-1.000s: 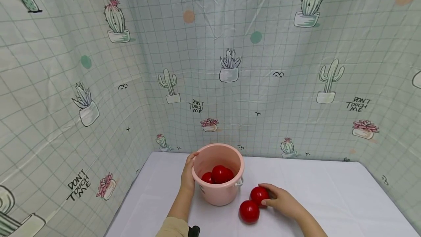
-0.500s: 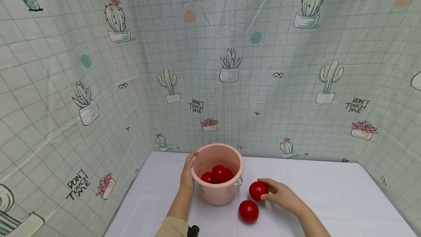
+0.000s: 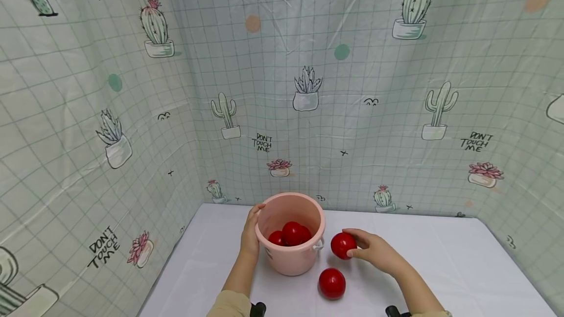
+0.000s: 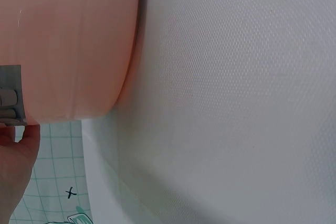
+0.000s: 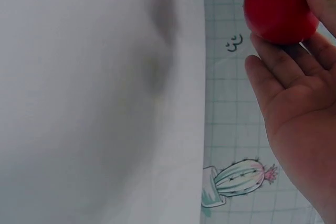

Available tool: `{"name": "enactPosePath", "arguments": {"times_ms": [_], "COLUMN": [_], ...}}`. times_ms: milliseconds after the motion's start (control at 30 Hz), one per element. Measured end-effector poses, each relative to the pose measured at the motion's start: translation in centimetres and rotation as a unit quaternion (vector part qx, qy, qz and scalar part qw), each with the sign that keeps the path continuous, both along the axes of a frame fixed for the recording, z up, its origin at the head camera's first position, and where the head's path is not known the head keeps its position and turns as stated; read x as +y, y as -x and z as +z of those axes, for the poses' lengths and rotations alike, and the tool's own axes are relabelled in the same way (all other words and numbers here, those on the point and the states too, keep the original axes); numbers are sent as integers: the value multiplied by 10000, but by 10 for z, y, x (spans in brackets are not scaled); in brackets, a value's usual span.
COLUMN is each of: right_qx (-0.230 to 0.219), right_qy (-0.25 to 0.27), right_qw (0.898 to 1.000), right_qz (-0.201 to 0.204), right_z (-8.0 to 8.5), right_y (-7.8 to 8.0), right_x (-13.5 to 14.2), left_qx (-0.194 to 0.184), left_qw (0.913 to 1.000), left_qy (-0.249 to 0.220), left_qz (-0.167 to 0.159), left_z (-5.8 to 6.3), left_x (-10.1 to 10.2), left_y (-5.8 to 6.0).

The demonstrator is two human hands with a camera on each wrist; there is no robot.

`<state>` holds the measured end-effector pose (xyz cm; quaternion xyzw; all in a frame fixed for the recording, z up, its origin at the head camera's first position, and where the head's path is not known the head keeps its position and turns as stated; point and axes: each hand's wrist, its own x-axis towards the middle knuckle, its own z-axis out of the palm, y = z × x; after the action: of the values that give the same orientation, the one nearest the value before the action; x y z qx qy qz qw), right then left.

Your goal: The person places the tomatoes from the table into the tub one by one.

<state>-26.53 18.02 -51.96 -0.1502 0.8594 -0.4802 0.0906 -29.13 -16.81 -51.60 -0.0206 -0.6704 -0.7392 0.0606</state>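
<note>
Your balls (image 3: 332, 283) look glossy and smooth, the bucket (image 3: 294, 263) matt plastic, the tablecloth (image 4: 236, 103) finely woven.

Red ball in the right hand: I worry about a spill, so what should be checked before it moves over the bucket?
1. Right hand grips the red ball: ok.
2. Ball lifted off the white table: ok.
3. Left hand holds the pink bucket by its rim: ok.
4. Bucket upright: ok.
5. Room above the balls in the bucket: ok.
6. Other red ball lying apart from the bucket: ok.
</note>
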Motion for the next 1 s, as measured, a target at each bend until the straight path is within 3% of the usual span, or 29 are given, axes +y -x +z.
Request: {"name": "enactPosePath", "arguments": {"times_ms": [1000], "right_qx": [328], "right_qy": [-10], "right_qw": [9994], "right_qz": [124], "right_z": [78], "right_y": [31], "right_x": [0], "left_qx": [-107], "left_qw": [9999], "left_qy": [91], "left_qz": [18], "left_z": [0], "left_x": [0], "left_y": [1]}}
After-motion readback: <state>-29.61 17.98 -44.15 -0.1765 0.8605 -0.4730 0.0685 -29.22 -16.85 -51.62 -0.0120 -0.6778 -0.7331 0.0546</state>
